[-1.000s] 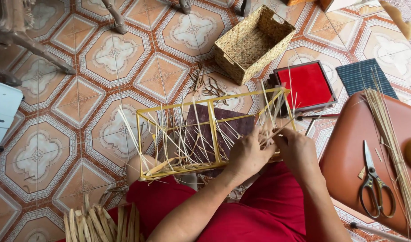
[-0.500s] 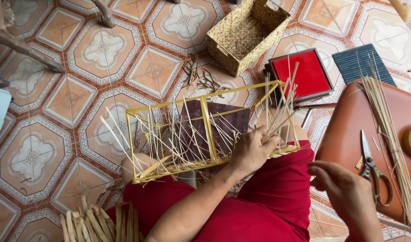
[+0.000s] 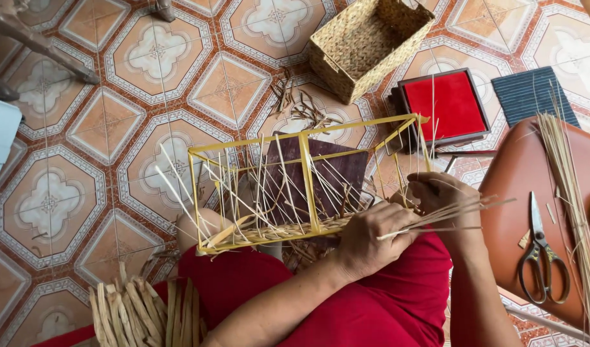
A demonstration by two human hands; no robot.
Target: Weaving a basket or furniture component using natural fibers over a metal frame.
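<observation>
Left hand (image 3: 367, 241) clamps the yellow wire frame (image 3: 308, 183) steady on the lap while the right hand (image 3: 439, 199) pinches pale straw strands (image 3: 452, 212) (scissors (image 3: 540, 254) parked nearby) for weaving.

- We see a yellow wire frame (image 3: 308, 186) w/ pale straw-coloured strands (image 3: 449, 215) woven thru it.
- Floor tiles (image 3: 108, 122): orange & cream, octagon pattern w/ white flower motifs.
- Woven basket (image 3: 365, 42): tan, plaited texture.
- Box (image 3: 446, 106): bright red top, dark rim.
- Mat (image 3: 533, 93): dark blue, fine ribbed stripes.
- Board (image 3: 526, 173): reddish-brown.
- Clothing (image 3: 372, 308): red.
</observation>
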